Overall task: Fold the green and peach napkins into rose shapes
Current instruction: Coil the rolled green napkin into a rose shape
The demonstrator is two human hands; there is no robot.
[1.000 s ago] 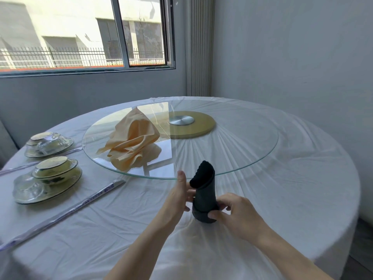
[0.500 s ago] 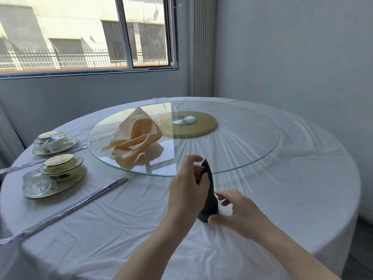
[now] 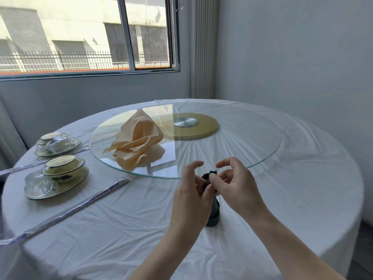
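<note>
A dark green napkin [image 3: 213, 215], rolled into an upright tube, stands on the white tablecloth near the front of the round table. My left hand [image 3: 191, 190] grips the roll from the left and hides most of it. My right hand [image 3: 234, 184] pinches the roll's frayed top edge between thumb and fingers. The peach napkin [image 3: 137, 144] lies crumpled in a loose peak on the left part of the glass turntable [image 3: 262, 142], away from both hands.
Two stacks of glass and ceramic dishes [image 3: 56, 176] sit at the left edge of the table. Wrapped chopsticks [image 3: 80, 205] lie diagonally in front of them. A gold disc with a metal hub [image 3: 191, 126] sits under the turntable's middle. Walls stand close behind and to the right.
My right hand rose from the base of the green roll to its top edge. My left hand stayed wrapped around the roll. The view shifted slightly closer and to the left.
</note>
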